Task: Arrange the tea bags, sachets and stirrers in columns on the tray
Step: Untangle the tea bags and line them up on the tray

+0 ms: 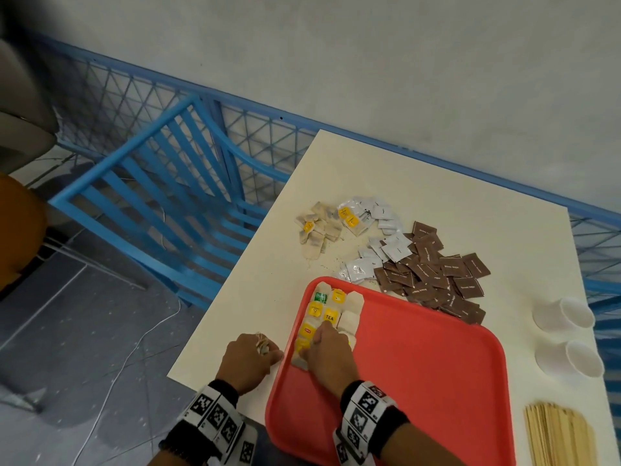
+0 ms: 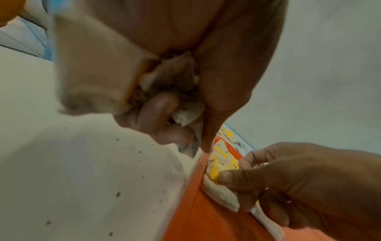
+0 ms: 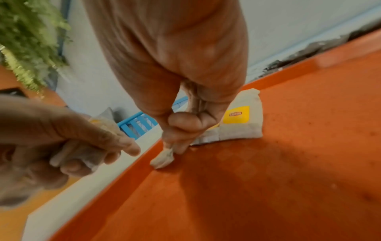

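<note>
Both hands work at the near left corner of the red tray (image 1: 420, 381), each wrist wrapped in a band of black-and-white markers. Right hand (image 1: 331, 356) is down inside the tray, thumb and forefinger pinched on the corner of a tea bag (image 3: 163, 159) at the near end of the columns of tea bags (image 1: 331, 312) laid along the tray's left side. Left hand (image 1: 250, 358) rests on the white tabletop (image 1: 437, 203) just outside the tray's left rim, fingers curled round a bunch of tea bags (image 2: 185, 114). Beyond the tray lie loose tea bags (image 1: 316, 230), white sachets (image 1: 379, 237) and a heap of brown sachets (image 1: 433, 277). Wooden stirrers (image 1: 557, 435) sit at the near right, beside two paper cups (image 1: 568, 338).
</note>
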### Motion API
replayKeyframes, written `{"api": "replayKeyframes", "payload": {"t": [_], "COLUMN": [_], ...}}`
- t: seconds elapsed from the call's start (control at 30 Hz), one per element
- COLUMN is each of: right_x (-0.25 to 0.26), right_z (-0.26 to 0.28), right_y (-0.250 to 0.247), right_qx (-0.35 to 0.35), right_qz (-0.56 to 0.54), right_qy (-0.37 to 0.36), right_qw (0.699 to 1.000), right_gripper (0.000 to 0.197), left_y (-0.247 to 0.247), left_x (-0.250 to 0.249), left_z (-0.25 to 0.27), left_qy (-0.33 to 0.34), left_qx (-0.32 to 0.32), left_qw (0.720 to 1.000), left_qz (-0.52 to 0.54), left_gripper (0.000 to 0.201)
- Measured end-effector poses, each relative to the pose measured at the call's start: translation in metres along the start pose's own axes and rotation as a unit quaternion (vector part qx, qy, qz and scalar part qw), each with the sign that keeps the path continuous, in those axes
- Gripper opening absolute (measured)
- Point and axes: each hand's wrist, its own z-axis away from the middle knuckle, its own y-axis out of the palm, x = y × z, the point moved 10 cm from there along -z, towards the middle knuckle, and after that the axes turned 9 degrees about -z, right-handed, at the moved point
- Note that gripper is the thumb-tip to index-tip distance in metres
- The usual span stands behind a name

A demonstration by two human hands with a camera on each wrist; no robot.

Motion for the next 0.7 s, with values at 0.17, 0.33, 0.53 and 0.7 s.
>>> {"api": "replayKeyframes", "payload": {"t": [0.17,0.33,0.53,0.7], "right_x": [0.005,-0.01,0.005,0.041], "right_z": [0.011,0.025,0.027,0.046], "right_y": [-0.012,0.003,0.008,-0.036], "right_qx": [0.003,0.093,0.094,0.048], "right_qz": [0.063,0.155,0.124,0.068], "right_qy": [-0.032,-0.042,-0.065,-0.136], "right_qw": [0.998,0.983,0.986,0.987], "right_gripper": [0.017,0.014,0.024,0.031], "left_y": [0.001,0.003,-0.001,0.007], "left_x": [-0.001,0.0,0.001,-0.032], "left_z": [-0.003,-0.004,0.005,0.016], "left_qy": [0.004,-0.001,-0.052,-0.067], "left_qx": [-0.002,-0.003,-0.007,0.116], "left_qw": [1.0,1.0,0.982,0.892], "left_qz": [-0.007,-0.003,0.18,0.431], "left_gripper": [0.024,0.027,0.037,0.048]}}
